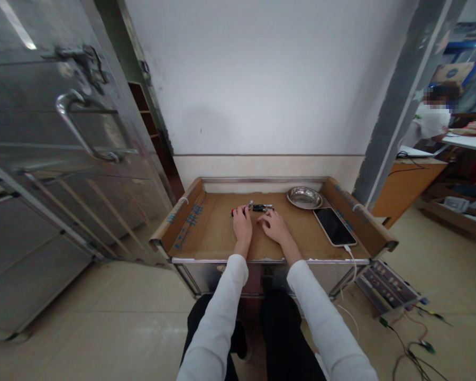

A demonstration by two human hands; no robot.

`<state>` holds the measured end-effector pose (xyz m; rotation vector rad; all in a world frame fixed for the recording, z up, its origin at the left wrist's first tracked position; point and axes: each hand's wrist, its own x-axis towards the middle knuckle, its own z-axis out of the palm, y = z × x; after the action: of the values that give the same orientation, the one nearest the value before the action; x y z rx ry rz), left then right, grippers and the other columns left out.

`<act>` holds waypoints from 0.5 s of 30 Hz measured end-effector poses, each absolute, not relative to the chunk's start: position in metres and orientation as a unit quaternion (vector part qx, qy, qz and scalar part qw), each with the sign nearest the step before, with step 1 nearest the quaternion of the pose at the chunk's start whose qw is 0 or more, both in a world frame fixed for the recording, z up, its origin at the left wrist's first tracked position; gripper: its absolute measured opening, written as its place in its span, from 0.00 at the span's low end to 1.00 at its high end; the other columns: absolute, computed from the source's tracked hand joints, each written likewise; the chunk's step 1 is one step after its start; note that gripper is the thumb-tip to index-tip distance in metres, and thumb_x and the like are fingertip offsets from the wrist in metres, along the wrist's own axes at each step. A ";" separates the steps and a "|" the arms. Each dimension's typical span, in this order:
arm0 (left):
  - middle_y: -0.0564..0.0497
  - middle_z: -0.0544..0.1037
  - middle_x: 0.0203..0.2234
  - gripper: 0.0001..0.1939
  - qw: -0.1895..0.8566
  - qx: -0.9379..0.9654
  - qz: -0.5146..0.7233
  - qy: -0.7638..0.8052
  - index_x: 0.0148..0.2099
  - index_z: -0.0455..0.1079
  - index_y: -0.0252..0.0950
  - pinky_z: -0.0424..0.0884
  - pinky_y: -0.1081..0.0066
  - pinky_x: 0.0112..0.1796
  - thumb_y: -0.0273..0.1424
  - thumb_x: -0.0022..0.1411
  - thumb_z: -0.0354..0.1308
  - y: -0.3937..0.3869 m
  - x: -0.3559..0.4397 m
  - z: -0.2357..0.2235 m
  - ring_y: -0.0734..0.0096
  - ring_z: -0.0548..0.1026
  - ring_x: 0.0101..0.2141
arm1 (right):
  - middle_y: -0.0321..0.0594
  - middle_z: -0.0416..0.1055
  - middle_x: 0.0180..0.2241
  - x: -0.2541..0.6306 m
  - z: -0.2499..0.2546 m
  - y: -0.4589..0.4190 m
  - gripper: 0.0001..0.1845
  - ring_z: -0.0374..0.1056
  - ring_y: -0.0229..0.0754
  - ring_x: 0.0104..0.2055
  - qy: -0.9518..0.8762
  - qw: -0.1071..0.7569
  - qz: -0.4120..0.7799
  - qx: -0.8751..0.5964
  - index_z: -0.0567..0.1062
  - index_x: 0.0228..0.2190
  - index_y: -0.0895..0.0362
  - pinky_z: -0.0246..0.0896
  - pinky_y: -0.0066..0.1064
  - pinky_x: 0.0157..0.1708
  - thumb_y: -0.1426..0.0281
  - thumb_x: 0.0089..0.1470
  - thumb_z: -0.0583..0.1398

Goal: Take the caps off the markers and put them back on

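On the cardboard-lined cart top point(214, 233), my left hand point(243, 225) has its fingers closed over a small dark rod-like item point(234, 212) with a red part. A shiny metal piece point(250, 203) sticks up by those fingertips; whether it belongs to the same item I cannot tell. Two or so slim black pieces with silvery ends point(262, 208) lie side by side just right of it. Close to their near edge is my right hand point(276, 227), thumb and fingers bent and apart, fingertips by a silvery end. Its grasp looks empty. The small pieces' exact kind is unclear.
A round steel dish point(304, 198) stands at the back right, beside a phone point(335, 226) with a white cable point(353, 259). Raised cardboard sides point(182, 217) border the cart. A metal box with wires point(391, 288) is on the floor. Another person point(434, 119) sits far right.
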<state>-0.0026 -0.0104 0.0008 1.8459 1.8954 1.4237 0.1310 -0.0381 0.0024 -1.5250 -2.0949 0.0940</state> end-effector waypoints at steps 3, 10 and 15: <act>0.43 0.73 0.41 0.13 0.076 0.613 0.475 0.627 0.44 0.68 0.34 0.66 0.66 0.45 0.31 0.68 0.43 -0.010 -0.003 0.000 0.66 0.72 0.42 | 0.42 0.67 0.46 0.131 0.002 -0.038 0.16 0.59 0.44 0.49 -0.771 0.260 0.039 -0.580 0.76 0.41 0.51 0.53 0.36 0.50 0.74 0.56 0.52; 0.42 0.73 0.42 0.13 0.086 0.613 0.480 0.621 0.45 0.67 0.33 0.66 0.66 0.45 0.32 0.68 0.43 -0.008 -0.004 -0.001 0.65 0.71 0.44 | 0.40 0.68 0.46 0.132 0.003 -0.037 0.16 0.59 0.43 0.48 -0.764 0.260 0.044 -0.588 0.75 0.43 0.51 0.53 0.34 0.49 0.73 0.56 0.53; 0.43 0.74 0.41 0.13 0.084 0.609 0.490 0.619 0.45 0.67 0.35 0.66 0.66 0.46 0.32 0.69 0.43 -0.009 -0.005 -0.002 0.66 0.72 0.43 | 0.42 0.67 0.45 0.131 0.002 -0.036 0.16 0.59 0.44 0.48 -0.748 0.244 0.026 -0.617 0.73 0.46 0.50 0.54 0.34 0.48 0.71 0.58 0.53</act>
<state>-0.0045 -0.0087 -0.0022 1.8161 1.8462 1.4622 0.1308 -0.0356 0.0016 -1.6844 -2.0427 0.0701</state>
